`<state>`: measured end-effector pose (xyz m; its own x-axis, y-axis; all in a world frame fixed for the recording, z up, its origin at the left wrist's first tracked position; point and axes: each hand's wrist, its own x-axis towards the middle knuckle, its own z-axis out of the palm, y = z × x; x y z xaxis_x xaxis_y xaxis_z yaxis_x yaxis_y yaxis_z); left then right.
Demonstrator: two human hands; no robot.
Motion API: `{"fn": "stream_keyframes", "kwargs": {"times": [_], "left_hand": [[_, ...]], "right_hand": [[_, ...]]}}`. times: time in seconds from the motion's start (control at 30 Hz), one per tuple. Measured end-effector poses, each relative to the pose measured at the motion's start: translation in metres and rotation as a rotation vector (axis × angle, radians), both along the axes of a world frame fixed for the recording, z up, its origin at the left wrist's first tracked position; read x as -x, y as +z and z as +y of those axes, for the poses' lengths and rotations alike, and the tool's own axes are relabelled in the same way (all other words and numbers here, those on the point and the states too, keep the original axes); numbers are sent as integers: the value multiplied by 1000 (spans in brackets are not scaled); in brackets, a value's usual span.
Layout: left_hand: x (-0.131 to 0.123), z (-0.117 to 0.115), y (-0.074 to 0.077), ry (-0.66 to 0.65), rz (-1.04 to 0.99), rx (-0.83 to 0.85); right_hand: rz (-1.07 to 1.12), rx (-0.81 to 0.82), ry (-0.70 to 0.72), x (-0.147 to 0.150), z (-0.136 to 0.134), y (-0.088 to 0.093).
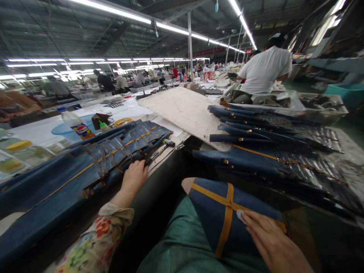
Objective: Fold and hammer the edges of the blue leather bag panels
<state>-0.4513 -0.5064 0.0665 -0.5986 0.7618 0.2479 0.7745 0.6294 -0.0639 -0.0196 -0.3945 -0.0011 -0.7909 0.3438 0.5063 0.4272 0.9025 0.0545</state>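
My left hand (135, 177) rests at the edge of the left table, fingers curled beside a dark-handled tool (151, 158). Whatever is under those fingers is hidden. A tool with a yellow-and-black end (168, 143) lies just beyond. Across my lap is a blue leather-like piece (212, 220) with two mustard straps (228, 206) crossing on it. My right hand (273, 237) lies over this piece, fingers together, pinching a small white wad (240, 215) that looks like cloth, close to the strap.
Stacked blue pieces with mustard strips (93, 167) cover the left table; more blue pieces (256, 151) lie at right. Behind them are a pale board (182, 108), a drink bottle (76, 125), a yellow-lidded jar (27, 149) and a filled bin (327, 108). A co-worker (267, 70) stands at back right.
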Motion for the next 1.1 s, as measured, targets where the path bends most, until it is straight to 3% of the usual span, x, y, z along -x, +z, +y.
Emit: {"fn": "stream_keyframes", "kwargs": {"times": [0.17,0.3,0.37,0.5,0.63,0.8,1.0,1.1], "left_hand": [[-18,9,6,-30,-115,11],[-68,-9,8,-252,-607,-14],[-100,-24,5,-355,-891,54],[-149,-45,2,-433,-1176,185],[-162,-48,7,-430,-1182,48],[-161,-40,1,-421,-1008,246],[-166,-41,11,-464,-1031,85],[-166,-42,10,-452,-960,171]], "right_hand": [[6,100,-106,-6,-11,4],[15,131,-125,-16,-18,2],[30,148,-145,-19,-20,0],[48,197,-177,-19,-23,-2],[57,232,-187,-17,-25,-1],[74,216,-194,-16,-26,1],[67,225,-207,-17,-29,-1],[57,220,-210,-18,-30,-4]]}}
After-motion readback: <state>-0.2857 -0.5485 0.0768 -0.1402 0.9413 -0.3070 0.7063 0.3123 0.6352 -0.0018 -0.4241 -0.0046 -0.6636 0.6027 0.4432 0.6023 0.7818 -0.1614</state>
